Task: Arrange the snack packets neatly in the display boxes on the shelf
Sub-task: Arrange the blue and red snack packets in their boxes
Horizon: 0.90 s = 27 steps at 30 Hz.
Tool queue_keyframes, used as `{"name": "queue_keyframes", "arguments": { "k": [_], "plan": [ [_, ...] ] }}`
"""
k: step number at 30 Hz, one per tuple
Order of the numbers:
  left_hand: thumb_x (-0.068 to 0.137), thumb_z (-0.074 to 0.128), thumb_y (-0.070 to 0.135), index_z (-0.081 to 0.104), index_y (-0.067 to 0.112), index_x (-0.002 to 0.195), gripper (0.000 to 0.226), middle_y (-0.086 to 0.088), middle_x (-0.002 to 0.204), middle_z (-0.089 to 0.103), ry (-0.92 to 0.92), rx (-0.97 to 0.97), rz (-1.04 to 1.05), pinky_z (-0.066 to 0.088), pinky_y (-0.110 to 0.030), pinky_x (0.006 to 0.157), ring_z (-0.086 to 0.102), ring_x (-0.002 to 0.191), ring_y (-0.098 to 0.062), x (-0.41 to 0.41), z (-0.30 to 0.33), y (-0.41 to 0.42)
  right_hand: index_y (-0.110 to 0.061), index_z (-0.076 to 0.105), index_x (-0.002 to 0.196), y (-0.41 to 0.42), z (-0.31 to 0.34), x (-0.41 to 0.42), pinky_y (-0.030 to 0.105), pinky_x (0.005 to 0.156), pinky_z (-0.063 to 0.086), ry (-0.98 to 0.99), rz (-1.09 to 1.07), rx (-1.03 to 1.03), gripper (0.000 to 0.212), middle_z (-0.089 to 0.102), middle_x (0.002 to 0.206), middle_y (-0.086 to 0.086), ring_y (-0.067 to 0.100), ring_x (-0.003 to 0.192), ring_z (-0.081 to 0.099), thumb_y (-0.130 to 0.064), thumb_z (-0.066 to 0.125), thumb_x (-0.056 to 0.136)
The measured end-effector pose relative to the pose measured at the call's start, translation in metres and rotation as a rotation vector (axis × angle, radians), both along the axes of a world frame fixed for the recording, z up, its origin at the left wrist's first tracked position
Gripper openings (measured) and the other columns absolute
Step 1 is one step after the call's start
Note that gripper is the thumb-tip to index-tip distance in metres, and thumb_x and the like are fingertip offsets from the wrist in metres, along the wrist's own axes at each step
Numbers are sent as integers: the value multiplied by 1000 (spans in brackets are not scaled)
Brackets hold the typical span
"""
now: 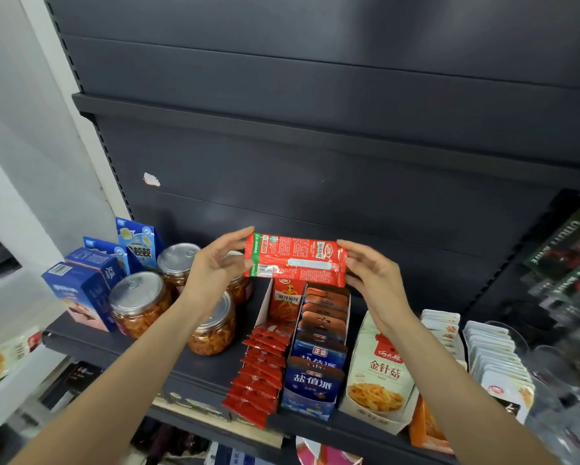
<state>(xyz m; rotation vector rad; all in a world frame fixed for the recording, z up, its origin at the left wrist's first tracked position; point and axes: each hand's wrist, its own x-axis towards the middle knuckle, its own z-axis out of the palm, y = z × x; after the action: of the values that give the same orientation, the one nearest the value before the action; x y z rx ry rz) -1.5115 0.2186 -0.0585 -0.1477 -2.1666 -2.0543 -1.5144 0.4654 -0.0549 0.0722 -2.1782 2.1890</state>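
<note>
- My left hand (214, 263) pinches the left end of the red packet (295, 260).
- I hold that packet level above the back of the red display box (265, 357).
- My right hand (372, 276) grips its right end.
- Step, I judge: placing; next I must tip it upright and slot it behind the row.

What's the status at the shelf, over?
Both hands, left and right, pinch red packet by its ends. Held level above red display box. Nothing in the way.

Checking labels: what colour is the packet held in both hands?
Red packet, green strip at its left end; head view.
</note>
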Motion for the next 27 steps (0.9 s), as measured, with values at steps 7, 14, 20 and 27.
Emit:
{"name": "queue_keyframes", "arguments": {
  "k": [7,14,20,27],
  "plan": [
    [89,56,-2,61,18,120,38,-5,111,67,-207,123,28,51,-33,90,62,107,-17,-6,-12,1,-29,67,97,1,3,-3,23,86,49,110,-44,215,19,67,106,-9,7,105,61,-13,65,86],
    [94,47,-2,54,-13,116,24,-26,114,63,-579,322,-42,58,-28,76,67,99,-28,-20,-33,6,-24,65,82,-1,7,-9,22,81,51,274,-74,471,8,68,87,-11,4,88,64,-17,66,85],
    [93,54,5,61,0,105,15,-15,107,66,-447,-259,-12,54,-24,84,64,94,-19,-25,-64,3,-18,67,86,-12,-5,-17,12,72,46,280,-87,764,5,69,86,-5,5,83,64,-23,65,87],
    [75,78,16,64,20,103,32,6,101,69,-430,-492,-396,51,-27,93,65,98,-6,-21,-73,-15,-18,66,103,-36,-17,-26,31,75,56,264,-6,999,16,70,91,-1,10,81,65,-26,61,90]
  ]
}}
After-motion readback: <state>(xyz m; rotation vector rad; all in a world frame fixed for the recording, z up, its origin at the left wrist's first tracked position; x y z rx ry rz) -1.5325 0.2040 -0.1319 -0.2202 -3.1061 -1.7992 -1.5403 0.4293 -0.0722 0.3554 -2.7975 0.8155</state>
